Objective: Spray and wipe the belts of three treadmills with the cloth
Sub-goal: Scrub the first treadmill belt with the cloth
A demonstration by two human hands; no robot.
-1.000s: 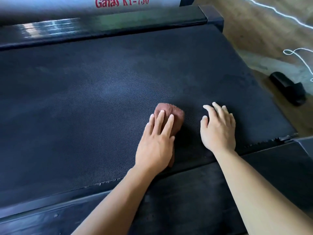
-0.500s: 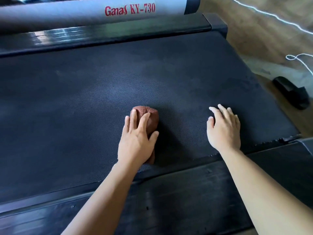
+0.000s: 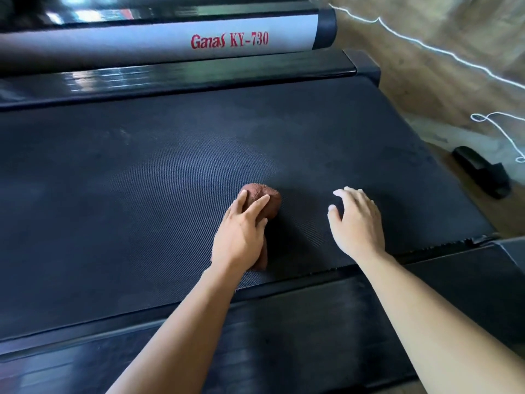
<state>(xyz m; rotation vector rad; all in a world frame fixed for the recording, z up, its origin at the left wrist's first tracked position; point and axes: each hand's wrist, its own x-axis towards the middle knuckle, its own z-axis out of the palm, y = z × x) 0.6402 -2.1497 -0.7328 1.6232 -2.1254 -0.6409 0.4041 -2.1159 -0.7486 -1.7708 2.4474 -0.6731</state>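
Observation:
The black textured treadmill belt (image 3: 142,194) fills most of the view. On it, near the front edge, lies a bunched reddish-brown cloth (image 3: 270,201). My left hand (image 3: 241,231) rests on top of the cloth and presses it to the belt with fingers spread and nearly straight; part of the cloth is hidden under the palm. My right hand (image 3: 356,223) is a short way to the right, fingers arched, fingertips touching the belt, holding nothing.
A black side rail (image 3: 312,322) runs along the near edge and another (image 3: 170,78) along the far edge, behind it a grey bar (image 3: 142,46) marked "Ganas KY-730". On the floor to the right lie a black slipper (image 3: 483,172) and a white cord (image 3: 505,132).
My left hand slid the cloth leftwards over the belt, then back right towards my right hand. My right hand stayed in place and its fingers arched up onto the fingertips.

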